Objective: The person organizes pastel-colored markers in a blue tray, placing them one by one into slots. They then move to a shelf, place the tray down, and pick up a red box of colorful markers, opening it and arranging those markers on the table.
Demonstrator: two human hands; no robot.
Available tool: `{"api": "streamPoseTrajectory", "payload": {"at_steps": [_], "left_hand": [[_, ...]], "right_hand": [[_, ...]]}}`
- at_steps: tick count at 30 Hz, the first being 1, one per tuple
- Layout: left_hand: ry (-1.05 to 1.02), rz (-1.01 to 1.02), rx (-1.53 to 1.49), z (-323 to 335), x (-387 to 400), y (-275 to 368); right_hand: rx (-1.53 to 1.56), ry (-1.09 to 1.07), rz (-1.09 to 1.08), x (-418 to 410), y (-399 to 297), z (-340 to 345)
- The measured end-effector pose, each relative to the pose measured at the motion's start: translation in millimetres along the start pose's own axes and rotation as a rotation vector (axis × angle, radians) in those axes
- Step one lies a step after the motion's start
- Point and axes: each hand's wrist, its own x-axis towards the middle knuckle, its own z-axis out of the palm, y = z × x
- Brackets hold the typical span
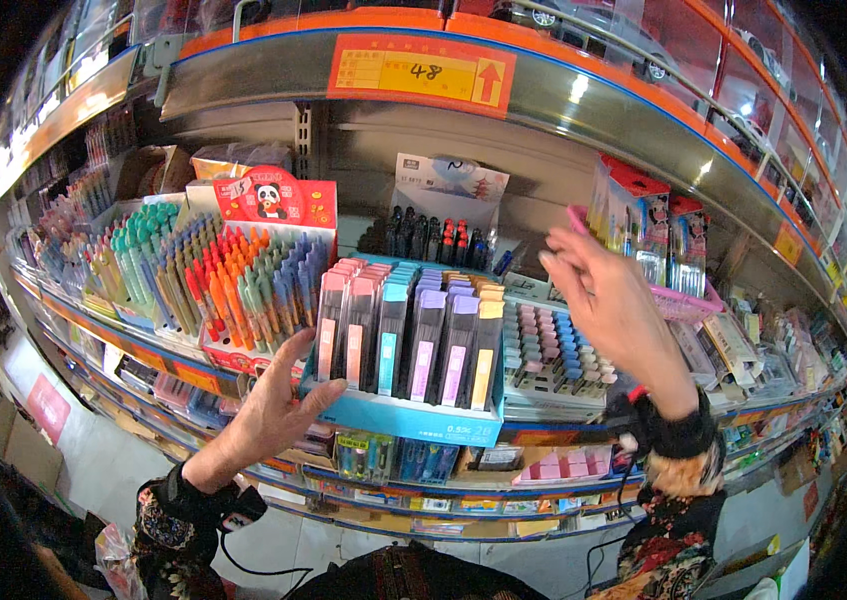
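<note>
A blue cardboard display box (416,421) holds rows of pencil lead cases (423,345) with pink, turquoise, purple and yellow caps. Against the box's left front corner rests my left hand (281,409), thumb on the front rim; its other fingers are partly hidden. My right hand (611,307) is raised above a display of pens with pastel caps (554,341), right of the box, its fingers slightly bent and nothing seen in them. Behind the box, dark and red-capped pens (434,240) stand in a white carton.
Red panda display box (277,199) with many pens stands at left, beside green-topped pens (145,225). At right are a pink plastic basket (682,304) with carded packs and several small boxes (731,341). An upper shelf edge (243,75) bears a price tag; lower shelves hold more stationery.
</note>
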Motion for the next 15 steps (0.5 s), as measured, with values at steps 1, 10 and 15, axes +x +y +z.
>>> {"api": "streamPoseTrajectory", "payload": {"at_steps": [1, 10, 15], "left_hand": [[0.033, -0.109, -0.057, 4.6, 1.2, -1.3], [0.275, -0.299, -0.769, 36.3, -20.2, 4.7], [0.322, -0.461, -0.892, 31.9, -27.6, 3.7]], "right_hand": [[-0.03, -0.117, 0.057, 16.8, 6.8, -2.6], [-0.377, -0.366, 0.02, 144.1, 71.9, 34.6], [-0.024, -0.774, 0.445, 171.0, 142.1, 62.3]]}}
